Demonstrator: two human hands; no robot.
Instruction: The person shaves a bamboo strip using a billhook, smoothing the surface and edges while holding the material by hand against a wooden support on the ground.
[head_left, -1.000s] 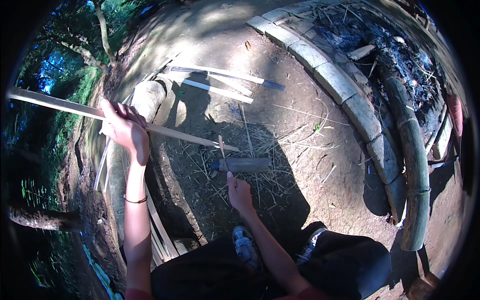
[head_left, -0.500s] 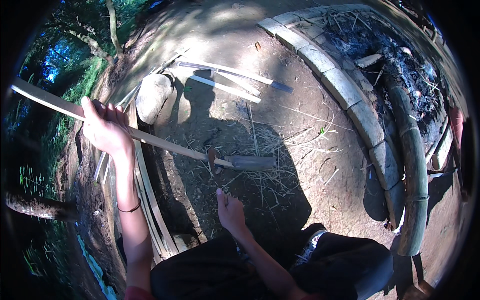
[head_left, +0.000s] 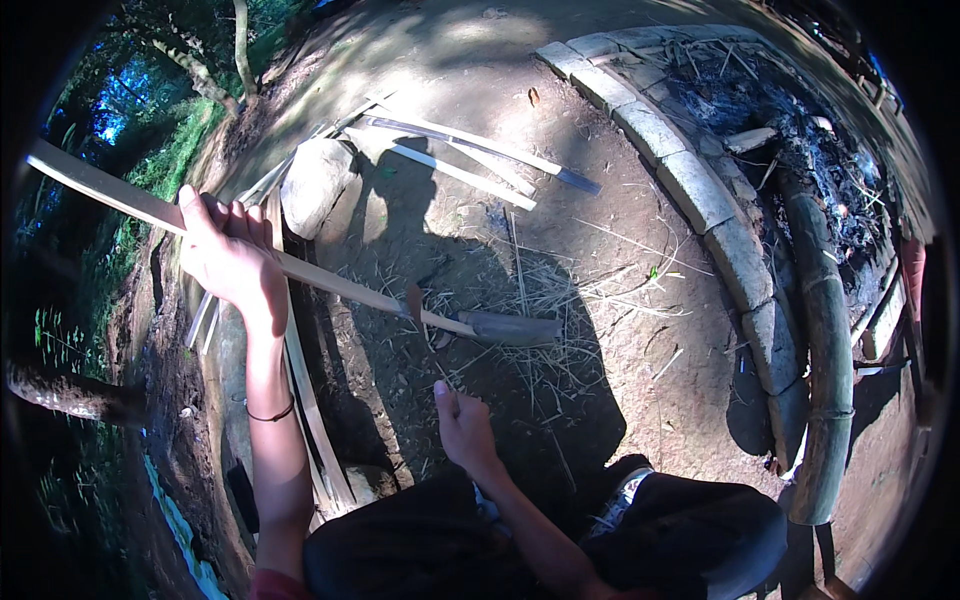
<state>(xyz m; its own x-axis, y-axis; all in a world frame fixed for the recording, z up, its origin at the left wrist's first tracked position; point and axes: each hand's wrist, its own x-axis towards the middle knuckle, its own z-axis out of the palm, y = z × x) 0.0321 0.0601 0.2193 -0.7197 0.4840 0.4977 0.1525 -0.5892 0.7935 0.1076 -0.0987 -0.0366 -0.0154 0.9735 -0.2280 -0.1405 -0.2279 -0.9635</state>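
Observation:
A long pale bamboo strip (head_left: 338,283) slants across the left side, its far left end raised. My left hand (head_left: 232,255) is closed around it, thumb on top. Low in the middle, my right hand (head_left: 466,428) is closed on the handle of a knife (head_left: 416,303). Its dark, brownish blade points away from me and meets the strip near its lower end. Under that end lies a short greyish piece of bamboo (head_left: 512,328) on the ground. The knife's handle is mostly hidden in my fist.
Thin shavings (head_left: 570,290) litter the soil. Beyond lie several split bamboo strips (head_left: 470,180), near a big pale stone (head_left: 316,187). To the right, a curved block edging (head_left: 690,190) borders an ash pit (head_left: 790,120), with a thick bamboo pole (head_left: 828,350) leaning there. More strips (head_left: 310,420) lie beside my left arm.
The view has shifted slightly. The knife blade has moved a little up and left along the bamboo strip; both hands keep their hold.

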